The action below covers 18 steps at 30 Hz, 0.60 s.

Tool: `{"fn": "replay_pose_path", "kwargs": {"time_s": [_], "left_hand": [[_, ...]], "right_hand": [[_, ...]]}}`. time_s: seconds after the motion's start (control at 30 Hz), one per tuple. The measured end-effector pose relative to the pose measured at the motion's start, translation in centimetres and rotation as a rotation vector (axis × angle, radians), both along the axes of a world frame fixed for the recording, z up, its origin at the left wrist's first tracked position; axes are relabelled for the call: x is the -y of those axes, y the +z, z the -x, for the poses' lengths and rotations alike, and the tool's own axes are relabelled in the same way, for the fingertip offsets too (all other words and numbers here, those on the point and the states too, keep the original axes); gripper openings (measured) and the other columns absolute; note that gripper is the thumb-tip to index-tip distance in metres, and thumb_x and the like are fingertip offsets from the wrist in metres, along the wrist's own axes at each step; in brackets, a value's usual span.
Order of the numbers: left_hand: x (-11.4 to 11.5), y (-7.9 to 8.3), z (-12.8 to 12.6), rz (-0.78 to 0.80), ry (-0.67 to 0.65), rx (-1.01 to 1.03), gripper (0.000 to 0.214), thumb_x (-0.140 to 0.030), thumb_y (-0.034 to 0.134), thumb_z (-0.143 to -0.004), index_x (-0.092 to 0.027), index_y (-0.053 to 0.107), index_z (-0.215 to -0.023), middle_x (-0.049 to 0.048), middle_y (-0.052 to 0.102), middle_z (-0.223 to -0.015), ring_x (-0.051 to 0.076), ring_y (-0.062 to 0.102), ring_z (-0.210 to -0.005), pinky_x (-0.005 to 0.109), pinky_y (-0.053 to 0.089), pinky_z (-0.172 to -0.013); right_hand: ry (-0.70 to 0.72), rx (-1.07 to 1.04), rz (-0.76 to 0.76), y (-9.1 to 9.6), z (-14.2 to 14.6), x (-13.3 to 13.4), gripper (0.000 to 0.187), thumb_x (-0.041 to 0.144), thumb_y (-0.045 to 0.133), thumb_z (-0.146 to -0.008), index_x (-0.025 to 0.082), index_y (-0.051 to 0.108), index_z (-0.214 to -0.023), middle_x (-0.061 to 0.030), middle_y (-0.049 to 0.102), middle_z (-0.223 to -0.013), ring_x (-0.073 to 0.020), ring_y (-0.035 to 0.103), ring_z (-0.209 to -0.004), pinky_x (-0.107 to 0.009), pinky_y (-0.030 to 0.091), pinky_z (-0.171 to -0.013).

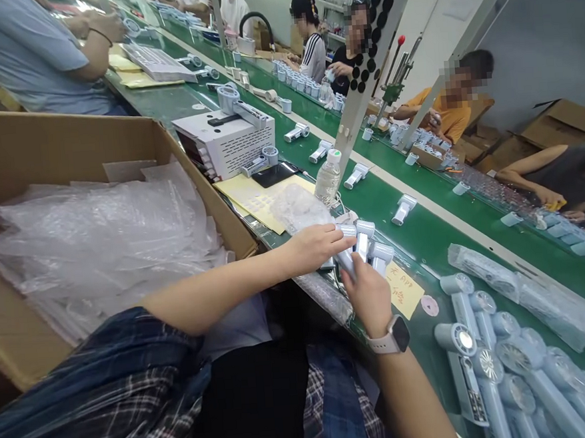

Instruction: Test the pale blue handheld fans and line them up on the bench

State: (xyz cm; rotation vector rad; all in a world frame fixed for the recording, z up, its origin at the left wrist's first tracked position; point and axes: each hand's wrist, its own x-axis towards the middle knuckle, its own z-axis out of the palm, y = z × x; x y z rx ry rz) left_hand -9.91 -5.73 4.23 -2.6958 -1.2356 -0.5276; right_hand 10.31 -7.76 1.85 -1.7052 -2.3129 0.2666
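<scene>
Along the worktop's (423, 333) near edge, the left hand (317, 249) and right hand (370, 295) grip a pale-blue handheld fan (346, 263), beside similar fans (382, 251); two-handed handling seems underway, the next move calling for steady control.

The left hand (317, 247) and right hand (370, 290) hold a light-blue fan (345, 262). From them, a bottle (327, 182) stands at twelve o'clock, a white instrument box (235, 146) at ten, a carton (41, 146) of plastic bags (98, 236) at nine; at four lie a yellow note (404, 292) and, beyond it, heaped fans (526, 363)
</scene>
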Motion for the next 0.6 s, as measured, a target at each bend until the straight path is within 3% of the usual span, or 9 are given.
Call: {"fn": "replay_pose_path", "kwargs": {"time_s": [0.13,0.2,0.27,0.33,0.4,0.53,0.6], "left_hand": [[0.1,1.1,0.8,-0.108,0.051,-0.111,0.041,-0.003,0.036,-0.098,-0.013,0.055,-0.133,0.0073,0.065,-0.090,0.020,0.057,-0.084,0.030,0.044,-0.075],[0.0,1.2,0.4,-0.133,0.051,-0.113,0.037,-0.006,0.038,-0.100,-0.014,0.055,-0.131,0.0071,0.066,-0.090,0.020,0.056,-0.084,0.031,0.043,-0.073],[0.2,1.1,-0.2,-0.165,-0.027,-0.133,0.032,-0.010,0.041,-0.101,-0.015,0.056,-0.129,0.0065,0.066,-0.091,0.020,0.056,-0.083,0.033,0.041,-0.072],[0.5,0.9,-0.7,-0.199,-0.117,-0.144,0.030,-0.010,0.041,-0.101,-0.017,0.057,-0.125,0.0060,0.067,-0.091,0.019,0.056,-0.082,0.033,0.040,-0.072],[0.7,0.8,-0.5,-0.246,-0.119,-0.118,0.030,-0.009,0.039,-0.102,-0.016,0.058,-0.124,0.0060,0.066,-0.089,0.019,0.056,-0.081,0.033,0.040,-0.071],[0.6,1.4,0.3,-0.348,-0.029,-0.027,0.033,-0.008,0.031,-0.104,-0.015,0.057,-0.124,0.0057,0.067,-0.088,0.018,0.054,-0.078,0.033,0.040,-0.071],[0.7,1.9,0.1,-0.355,-0.064,-0.032,0.031,-0.012,0.032,-0.106,-0.017,0.057,-0.124,0.0054,0.068,-0.090,0.018,0.055,-0.078,0.033,0.040,-0.072]], "right_hand": [[-0.040,-0.511,0.252,-0.8,-0.2,0.1,0.044,0.051,0.047,-0.096,0.017,0.066,-0.115,-0.0081,0.072,-0.085,-0.0206,0.063,-0.065,-0.027,0.044,-0.056],[0.014,-0.623,0.386,-1.0,0.2,0.4,0.049,0.057,0.040,-0.096,0.017,0.066,-0.107,-0.0040,0.068,-0.072,-0.0188,0.058,-0.054,-0.027,0.043,-0.050],[0.025,-0.605,0.367,-0.8,0.3,0.5,0.047,0.058,0.046,-0.092,0.018,0.066,-0.107,-0.0021,0.065,-0.067,-0.0186,0.056,-0.053,-0.027,0.042,-0.050],[-0.026,-0.597,0.249,0.0,-0.3,0.6,0.041,0.054,0.058,-0.085,0.020,0.067,-0.107,-0.0033,0.066,-0.072,-0.0190,0.058,-0.060,-0.027,0.042,-0.054],[-0.084,-0.707,0.215,0.8,-1.0,0.4,0.038,0.054,0.063,-0.082,0.021,0.066,-0.098,-0.0033,0.065,-0.073,-0.0174,0.056,-0.059,-0.026,0.040,-0.052],[-0.073,-1.225,0.511,0.8,-1.1,0.2,0.049,0.072,0.055,-0.080,0.023,0.050,-0.079,0.0021,0.055,-0.059,-0.0096,0.036,-0.040,-0.023,0.026,-0.039],[-0.030,-1.264,0.575,0.2,-0.2,0.4,0.055,0.079,0.046,-0.081,0.024,0.046,-0.078,0.0030,0.053,-0.058,-0.0083,0.031,-0.038,-0.023,0.023,-0.038]]}}
